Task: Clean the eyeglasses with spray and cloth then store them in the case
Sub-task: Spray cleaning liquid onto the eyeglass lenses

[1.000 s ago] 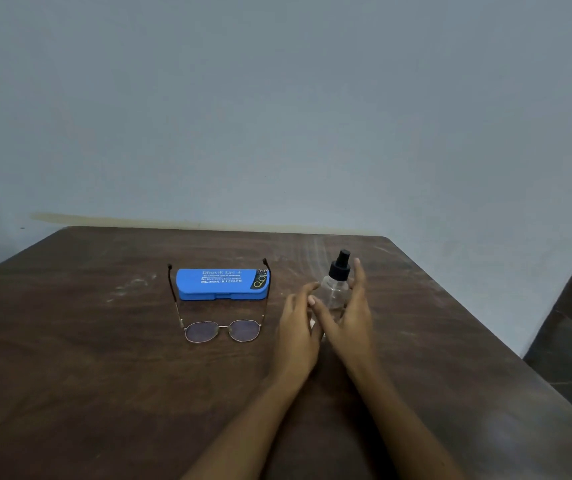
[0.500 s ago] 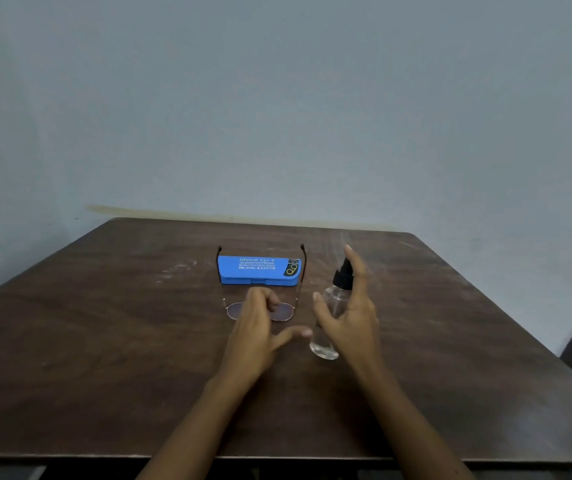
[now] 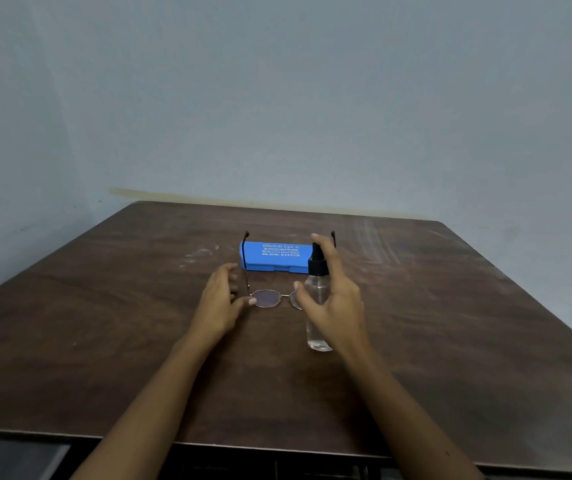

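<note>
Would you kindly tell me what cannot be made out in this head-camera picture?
Head view:
Eyeglasses: one lens mostly hidden behind the right hand and spray bottle.
Blue case: one end hidden by the bottle's nozzle and a forefinger; small print too blurred to read.
Left hand: whether it grips the frame is unclear.
Cloth: none in view.
</note>
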A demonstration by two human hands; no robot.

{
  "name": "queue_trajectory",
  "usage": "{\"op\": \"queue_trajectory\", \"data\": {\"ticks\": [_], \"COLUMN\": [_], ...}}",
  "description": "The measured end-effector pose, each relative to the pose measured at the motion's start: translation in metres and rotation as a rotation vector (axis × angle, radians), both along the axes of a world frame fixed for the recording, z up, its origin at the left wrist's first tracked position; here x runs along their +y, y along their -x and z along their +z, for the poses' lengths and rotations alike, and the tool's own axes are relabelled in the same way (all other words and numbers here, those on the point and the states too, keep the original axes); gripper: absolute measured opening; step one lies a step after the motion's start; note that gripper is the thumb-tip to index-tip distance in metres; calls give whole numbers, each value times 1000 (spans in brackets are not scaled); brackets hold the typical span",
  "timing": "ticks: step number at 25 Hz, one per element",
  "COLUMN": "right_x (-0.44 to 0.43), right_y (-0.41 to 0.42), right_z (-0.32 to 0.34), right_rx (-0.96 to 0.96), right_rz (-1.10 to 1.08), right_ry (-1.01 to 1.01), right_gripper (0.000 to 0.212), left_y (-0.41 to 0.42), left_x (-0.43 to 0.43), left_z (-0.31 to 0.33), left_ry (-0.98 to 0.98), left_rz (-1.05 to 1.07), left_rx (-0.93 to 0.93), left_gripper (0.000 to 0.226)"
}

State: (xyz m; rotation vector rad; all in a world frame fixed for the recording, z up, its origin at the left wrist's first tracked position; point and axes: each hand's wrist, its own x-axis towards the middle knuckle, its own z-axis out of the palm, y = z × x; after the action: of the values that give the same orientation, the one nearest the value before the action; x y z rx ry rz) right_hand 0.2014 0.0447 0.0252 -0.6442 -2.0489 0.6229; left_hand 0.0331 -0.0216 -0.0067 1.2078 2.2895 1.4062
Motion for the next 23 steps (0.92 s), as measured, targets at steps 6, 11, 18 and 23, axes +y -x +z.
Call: {"op": "queue_trajectory", "data": {"ticks": [6,11,18,23], "right_x": [3,5,2,-2], "right_y": [20,21,24,22], "right_z": [-12,-15,-12,-9], "right_rx": [89,90,39,23], "right_rz": [62,43,17,-2], "right_ry": [83,25,62,84], "right_gripper": [74,79,66,60], "left_y": [-1,-2,-2,3], "left_x": [2,4,12,20], "left_z": [-1,-1,5,7], "left_ry": [-96,-77,-195,-281], "left_rz": [-15,26,15,-21], "left_rx": [117,161,217,233], "left_gripper": [27,10,8,7]}}
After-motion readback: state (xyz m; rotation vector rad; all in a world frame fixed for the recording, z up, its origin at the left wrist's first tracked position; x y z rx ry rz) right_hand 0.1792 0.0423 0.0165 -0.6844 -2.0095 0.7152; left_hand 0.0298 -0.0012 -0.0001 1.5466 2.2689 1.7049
